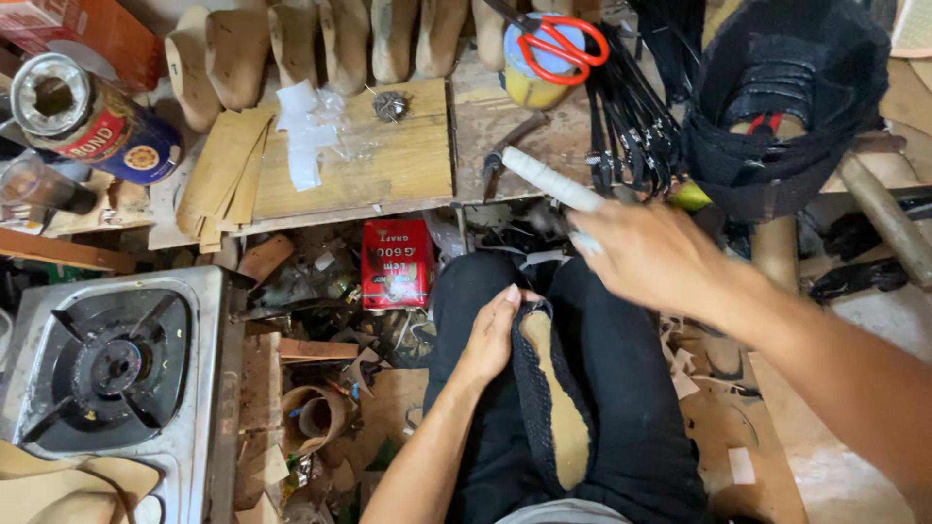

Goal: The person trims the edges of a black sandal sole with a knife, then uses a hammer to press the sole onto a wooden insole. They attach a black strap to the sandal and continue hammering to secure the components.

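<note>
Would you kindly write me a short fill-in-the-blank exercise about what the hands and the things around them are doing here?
1. The left hand holds a black shoe upper on the person's ____.
2. The right hand grips a tool with a ____ handle.
3. Scissors with ____ handles lie on a yellow tin.
4. A gas stove sits at the ____ of the view.

Missing words: lap; white; red; left
</note>
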